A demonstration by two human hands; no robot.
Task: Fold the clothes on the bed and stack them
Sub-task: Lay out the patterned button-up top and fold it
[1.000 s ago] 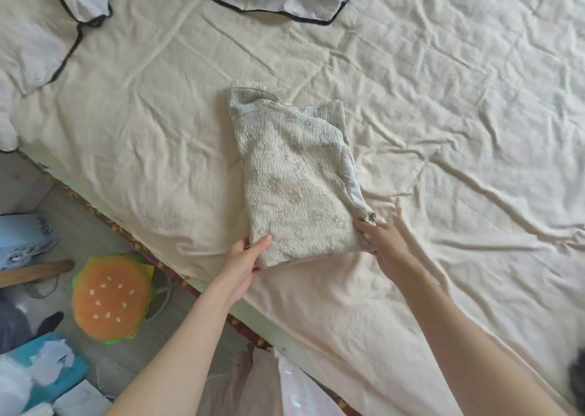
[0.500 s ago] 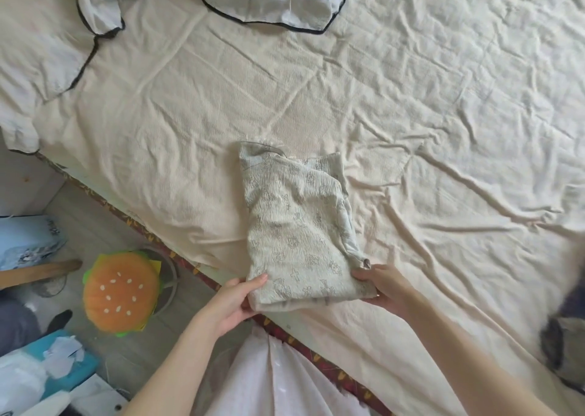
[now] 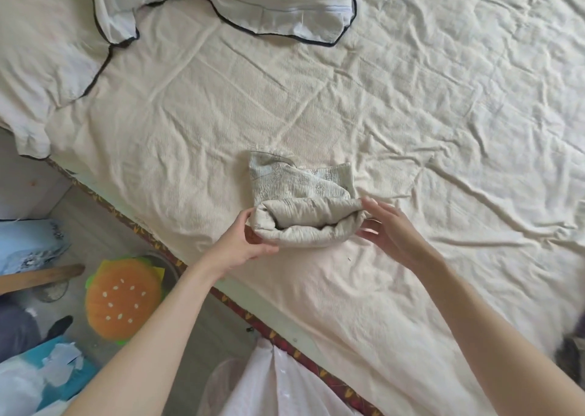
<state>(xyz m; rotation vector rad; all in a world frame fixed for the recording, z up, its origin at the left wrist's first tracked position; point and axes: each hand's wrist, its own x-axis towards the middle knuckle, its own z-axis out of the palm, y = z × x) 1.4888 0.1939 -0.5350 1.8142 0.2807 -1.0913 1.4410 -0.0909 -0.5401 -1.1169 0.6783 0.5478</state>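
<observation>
Near the bed (image 3: 411,289) edge, the soft, light garment (image 3: 304,203) is pinched by the left hand (image 3: 243,244); the right hand (image 3: 386,228) is spread at the opposite fold.

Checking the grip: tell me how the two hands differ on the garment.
The left hand grips the garment at its rolled end; the right hand is open, its fingers spread at the other end. Both are at the fold on the bed.

arms: bare, no sleeves | left hand (image 3: 240,244): no rings | right hand (image 3: 392,232): no rings | clothes: white top (image 3: 285,387)
</observation>
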